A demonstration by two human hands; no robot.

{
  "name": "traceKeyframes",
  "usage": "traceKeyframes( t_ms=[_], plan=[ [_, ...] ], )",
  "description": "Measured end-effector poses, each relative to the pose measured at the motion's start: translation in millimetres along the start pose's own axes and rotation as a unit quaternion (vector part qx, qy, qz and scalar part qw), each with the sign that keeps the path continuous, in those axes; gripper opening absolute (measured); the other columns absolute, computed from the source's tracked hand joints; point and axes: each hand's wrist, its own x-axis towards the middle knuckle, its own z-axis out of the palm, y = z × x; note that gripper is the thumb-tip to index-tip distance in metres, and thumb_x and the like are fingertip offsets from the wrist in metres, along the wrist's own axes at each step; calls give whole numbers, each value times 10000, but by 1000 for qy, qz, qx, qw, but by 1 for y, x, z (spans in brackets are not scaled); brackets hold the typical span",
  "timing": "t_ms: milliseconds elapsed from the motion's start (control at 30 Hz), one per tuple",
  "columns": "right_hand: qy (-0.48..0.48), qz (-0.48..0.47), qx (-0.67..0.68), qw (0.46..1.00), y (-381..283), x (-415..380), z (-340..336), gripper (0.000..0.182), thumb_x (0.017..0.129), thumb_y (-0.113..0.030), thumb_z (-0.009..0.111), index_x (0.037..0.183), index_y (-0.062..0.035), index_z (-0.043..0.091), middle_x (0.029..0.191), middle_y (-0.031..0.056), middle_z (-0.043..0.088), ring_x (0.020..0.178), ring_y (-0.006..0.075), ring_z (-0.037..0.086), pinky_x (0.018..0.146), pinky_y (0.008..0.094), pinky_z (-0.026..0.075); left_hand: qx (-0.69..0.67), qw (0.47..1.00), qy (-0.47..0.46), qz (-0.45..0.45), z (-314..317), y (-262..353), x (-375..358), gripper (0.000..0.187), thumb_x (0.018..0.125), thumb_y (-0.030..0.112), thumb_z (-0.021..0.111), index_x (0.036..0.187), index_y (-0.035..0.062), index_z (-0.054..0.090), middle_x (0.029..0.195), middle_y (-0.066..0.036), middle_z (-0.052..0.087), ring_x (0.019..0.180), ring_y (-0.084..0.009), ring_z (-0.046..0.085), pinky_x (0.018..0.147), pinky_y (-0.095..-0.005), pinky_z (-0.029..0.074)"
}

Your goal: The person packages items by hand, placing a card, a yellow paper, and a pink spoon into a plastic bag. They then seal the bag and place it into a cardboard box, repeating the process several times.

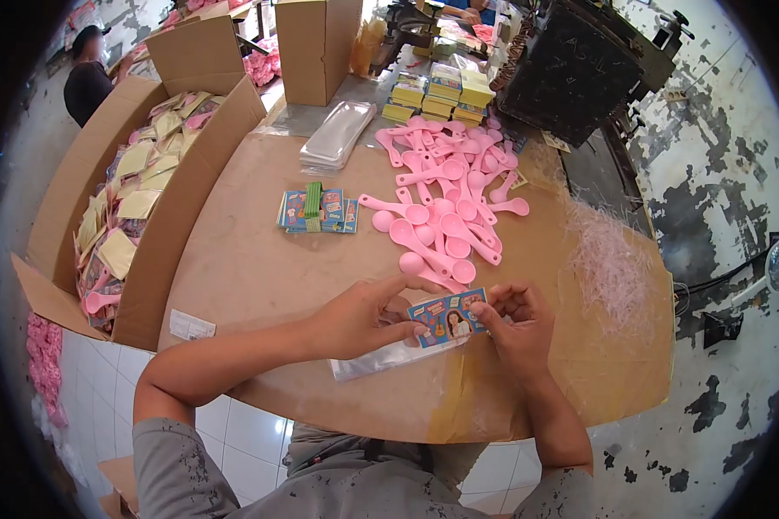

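Note:
A small blue printed card (448,318) is held between both hands near the table's front edge. My left hand (376,317) pinches its left end, and my right hand (515,324) grips its right end between thumb and fingers. Beneath the hands lies a clear plastic bag (368,363). Just beyond them is a heap of pink spoons (441,208). To the left of the heap sits a stack of blue cards (337,214) with a green band (312,206) around it. Farther back lies a pile of clear plastic bags (337,137).
An open carton (177,229) of packed bags stands at the left. Stacks of cards (441,86) and a black machine (571,69) are at the back. Plastic shreds (610,264) lie at the right. Another person (86,82) is at the far left.

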Motion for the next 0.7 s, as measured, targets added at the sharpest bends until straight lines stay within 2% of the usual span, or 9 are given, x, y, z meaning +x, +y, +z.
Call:
traceKeyframes(
  t_ms=[133, 233, 367, 433, 533, 633, 700],
  plan=[
    [-105, -1, 26, 994, 0, -2, 4, 223, 959, -143, 776, 1108, 4, 698, 1017, 66, 731, 897, 146, 700, 823, 302, 559, -41, 999, 15, 3, 3, -7, 0, 549, 1005, 56, 700, 1490, 21, 445, 1049, -113, 778, 996, -105, 707, 864, -281, 573],
    [-261, -134, -134, 947, -16, 11, -2, 271, 966, -195, 750, 1153, -2, 713, 1110, 116, 718, 1065, 228, 693, 932, 368, 535, -62, 998, 17, -17, 2, -10, -2, 522, 1011, 51, 691, 1476, 11, 456, 1071, -118, 770, 986, -100, 701, 856, -261, 557],
    [-130, -146, -305, 932, -16, 45, -14, 281, 946, -193, 730, 1168, -20, 720, 1173, 153, 670, 1147, 317, 636, 960, 430, 513, -112, 993, 28, -11, 1, -21, 1, 461, 1038, 51, 650, 1460, 6, 470, 1036, -95, 750, 941, -78, 681, 815, -243, 535],
    [-67, -124, -417, 898, -11, 63, -14, 258, 937, -169, 727, 1145, -18, 717, 1177, 155, 653, 1127, 334, 625, 948, 442, 515, -137, 990, 24, -23, -3, -21, 2, 432, 1052, 52, 627, 1454, 5, 475, 1010, -75, 737, 922, -67, 667, 794, -239, 528],
    [-56, -198, -511, 834, 3, 79, -9, 230, 917, -147, 731, 1107, -19, 709, 1129, 150, 642, 1077, 342, 620, 933, 463, 510, -102, 995, 9, -5, -7, -27, 4, 410, 1062, 53, 608, 1449, 9, 480, 987, -54, 720, 920, -53, 650, 777, -243, 526],
    [-46, -256, -501, 825, 9, 89, -9, 194, 937, -158, 736, 1062, -16, 691, 1070, 148, 656, 965, 307, 670, 826, 407, 525, -104, 994, 14, 4, -9, -33, 5, 411, 1054, 49, 620, 1441, 18, 484, 987, -49, 719, 922, -45, 646, 786, -238, 525],
    [-72, -150, -399, 902, -9, 85, -11, 211, 932, -140, 747, 1089, -6, 704, 1064, 140, 671, 934, 279, 681, 807, 380, 538, -112, 992, 49, 31, -8, -31, 5, 423, 1046, 41, 631, 1441, 25, 481, 978, -44, 720, 912, -43, 647, 786, -236, 525]
  ],
)
